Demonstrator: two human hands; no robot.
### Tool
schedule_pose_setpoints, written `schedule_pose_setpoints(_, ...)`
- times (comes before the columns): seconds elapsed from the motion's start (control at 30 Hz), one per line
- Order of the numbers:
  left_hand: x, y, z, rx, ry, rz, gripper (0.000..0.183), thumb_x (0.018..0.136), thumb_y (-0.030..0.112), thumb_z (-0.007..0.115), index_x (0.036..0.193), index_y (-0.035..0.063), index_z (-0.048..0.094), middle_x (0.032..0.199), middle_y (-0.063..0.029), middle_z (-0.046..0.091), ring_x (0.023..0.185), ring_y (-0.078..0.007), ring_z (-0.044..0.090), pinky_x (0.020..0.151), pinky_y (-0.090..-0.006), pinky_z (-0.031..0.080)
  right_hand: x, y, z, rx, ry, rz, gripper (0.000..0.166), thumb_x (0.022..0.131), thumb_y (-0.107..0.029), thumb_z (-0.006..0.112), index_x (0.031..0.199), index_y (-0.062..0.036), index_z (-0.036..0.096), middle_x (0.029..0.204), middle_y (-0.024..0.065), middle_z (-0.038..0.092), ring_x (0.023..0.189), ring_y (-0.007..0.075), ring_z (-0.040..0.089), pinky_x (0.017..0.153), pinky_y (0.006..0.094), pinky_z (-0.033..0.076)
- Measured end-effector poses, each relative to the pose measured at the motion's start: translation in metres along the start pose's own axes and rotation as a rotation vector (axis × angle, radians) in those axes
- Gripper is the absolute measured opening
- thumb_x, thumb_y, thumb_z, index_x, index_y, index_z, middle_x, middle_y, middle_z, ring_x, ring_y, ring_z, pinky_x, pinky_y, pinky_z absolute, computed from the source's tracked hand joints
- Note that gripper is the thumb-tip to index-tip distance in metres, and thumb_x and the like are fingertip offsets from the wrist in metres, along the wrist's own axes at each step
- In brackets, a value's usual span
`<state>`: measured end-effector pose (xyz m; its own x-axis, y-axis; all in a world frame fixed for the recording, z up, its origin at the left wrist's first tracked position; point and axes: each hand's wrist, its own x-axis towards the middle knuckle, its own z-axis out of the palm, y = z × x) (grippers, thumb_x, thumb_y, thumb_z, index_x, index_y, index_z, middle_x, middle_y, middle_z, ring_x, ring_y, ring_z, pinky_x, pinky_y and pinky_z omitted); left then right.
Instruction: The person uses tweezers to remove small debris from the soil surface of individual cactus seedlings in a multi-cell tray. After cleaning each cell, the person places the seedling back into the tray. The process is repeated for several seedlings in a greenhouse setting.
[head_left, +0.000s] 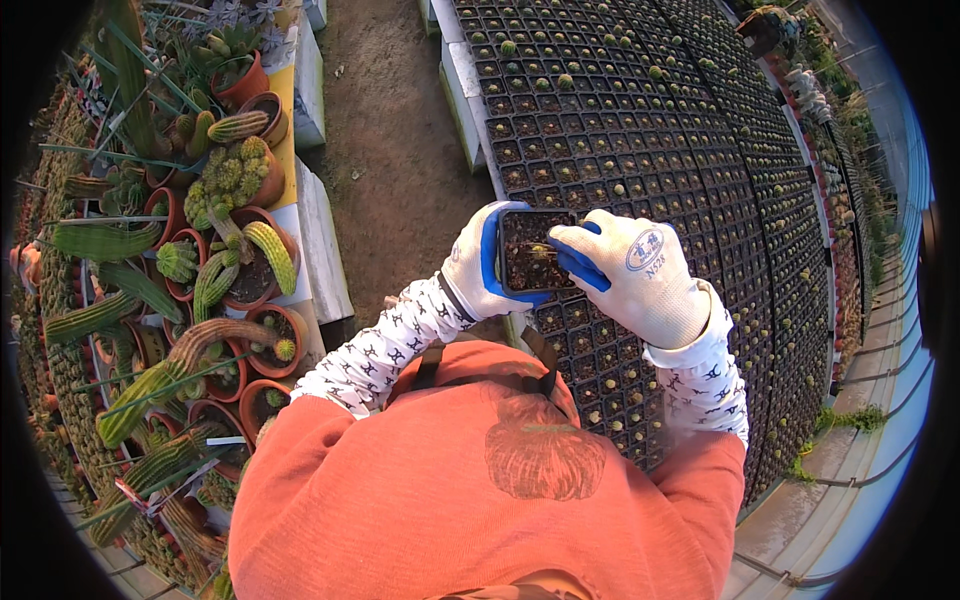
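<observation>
My left hand (484, 262), in a white knit glove with a blue coated palm, holds a square black plastic pot (525, 283) by its left side. Dark, gritty soil fills the pot, and thin pale strands lie on it near its middle. My right hand (630, 270), gloved the same way, reaches over the pot's right edge with thumb and fingertips close together at the strands. Whether the fingertips pinch anything is hidden by the glove. Below and beyond the pot, trays of small black pots (585, 142) hold tiny round cacti.
Terracotta pots (274, 341) with columnar and branching cacti crowd the bench at left, some stems leaning over its edge. A dirt aisle (382, 112) runs between this bench and the trays. White blocks (322, 232) border the aisle. More plants line the far right.
</observation>
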<state>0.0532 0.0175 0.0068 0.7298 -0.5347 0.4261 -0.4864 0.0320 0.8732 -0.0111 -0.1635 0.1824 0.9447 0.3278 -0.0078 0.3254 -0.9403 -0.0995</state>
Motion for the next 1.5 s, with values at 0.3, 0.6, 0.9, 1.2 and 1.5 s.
schedule_pose_setpoints(0.3,0.003,0.005,0.024,-0.146,-0.007,-0.035,0.101,0.055,0.027,0.098,0.137,0.0003,0.047,0.127,-0.0171,0.059,0.117,-0.0313,0.062,0.102,-0.0424,0.05,-0.046,0.011,-0.012,0.066,-0.042,0.02,0.028,0.088,-0.024,0.07,0.114,-0.0178,0.065,0.09,0.0074,0.063,0.077,0.0295,0.069,0.066,0.0425,0.055)
schedule_pose_setpoints(0.6,0.006,0.007,0.046,-0.165,-0.057,-0.042,0.104,0.053,0.026,0.099,0.139,-0.0002,0.046,0.129,-0.0168,0.059,0.119,-0.0314,0.062,0.104,-0.042,0.05,-0.076,0.018,-0.005,0.121,0.018,0.082,0.029,0.087,-0.023,0.072,0.114,-0.0171,0.065,0.09,0.0078,0.063,0.075,0.0298,0.069,0.064,0.0419,0.055)
schedule_pose_setpoints(0.9,0.007,0.006,0.044,-0.139,-0.083,-0.048,0.109,0.052,0.026,0.1,0.142,-0.0003,0.044,0.131,-0.0166,0.059,0.12,-0.0299,0.062,0.104,-0.0414,0.05,-0.092,0.025,0.001,0.115,0.051,0.165,0.033,0.085,-0.021,0.074,0.116,-0.0165,0.065,0.09,0.0078,0.063,0.077,0.0301,0.069,0.065,0.0419,0.054)
schedule_pose_setpoints(1.2,0.008,0.0,0.046,-0.137,-0.102,-0.077,0.11,0.05,0.027,0.1,0.141,0.0,0.045,0.133,-0.0173,0.059,0.121,-0.0308,0.062,0.105,-0.0419,0.05,-0.097,0.031,0.002,0.159,0.01,0.24,0.039,0.083,-0.021,0.076,0.119,-0.0157,0.064,0.093,0.0086,0.065,0.081,0.0312,0.069,0.067,0.042,0.055)
schedule_pose_setpoints(1.5,0.008,0.001,0.046,-0.126,-0.121,-0.009,0.102,0.06,0.018,0.096,0.143,0.002,0.04,0.13,-0.0147,0.062,0.119,-0.0246,0.064,0.102,-0.0408,0.052,-0.079,0.043,0.011,0.137,0.219,0.266,0.038,0.085,-0.02,0.075,0.122,-0.0151,0.065,0.092,0.0089,0.066,0.08,0.0322,0.069,0.067,0.0421,0.056)
